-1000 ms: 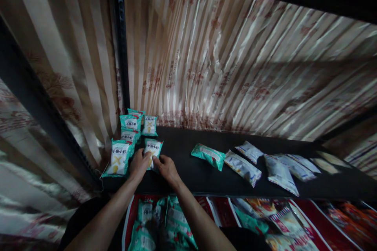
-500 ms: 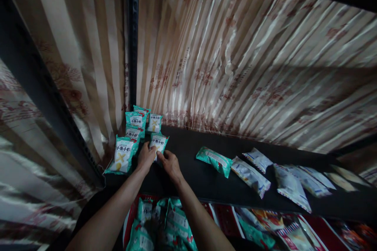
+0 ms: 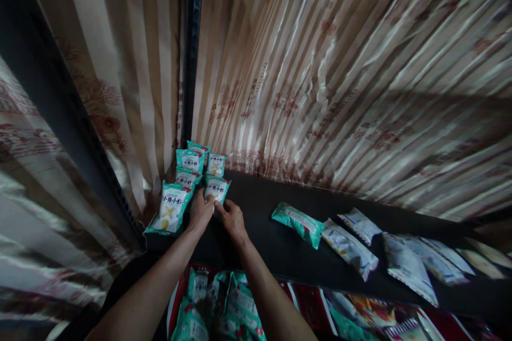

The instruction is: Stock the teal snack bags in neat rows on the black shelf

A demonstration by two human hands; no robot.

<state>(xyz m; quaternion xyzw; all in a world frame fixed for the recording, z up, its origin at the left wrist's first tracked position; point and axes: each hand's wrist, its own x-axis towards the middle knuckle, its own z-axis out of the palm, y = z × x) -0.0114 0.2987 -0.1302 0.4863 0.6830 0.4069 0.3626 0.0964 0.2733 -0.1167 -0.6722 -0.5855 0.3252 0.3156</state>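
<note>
Both of my hands hold one small teal-and-white snack packet (image 3: 216, 189) upright on a black shelf (image 3: 280, 240). My left hand (image 3: 200, 212) grips its lower left edge. My right hand (image 3: 232, 218) pinches its lower right corner. Just to the left stands a bigger packet of the same kind (image 3: 170, 214), and behind it several more teal packets (image 3: 191, 162) line up toward the shelf's back left corner.
More packets lie flat to the right: a teal one (image 3: 298, 222) and several white ones (image 3: 349, 248). A striped curtain (image 3: 320, 90) hangs behind the shelf. A black upright post (image 3: 192, 48) stands at the back left. A box of packets (image 3: 224, 303) sits below.
My hands have slid the held packet a little farther back on the shelf, closer to the row of packets. The view has tilted and shifted slightly right.
</note>
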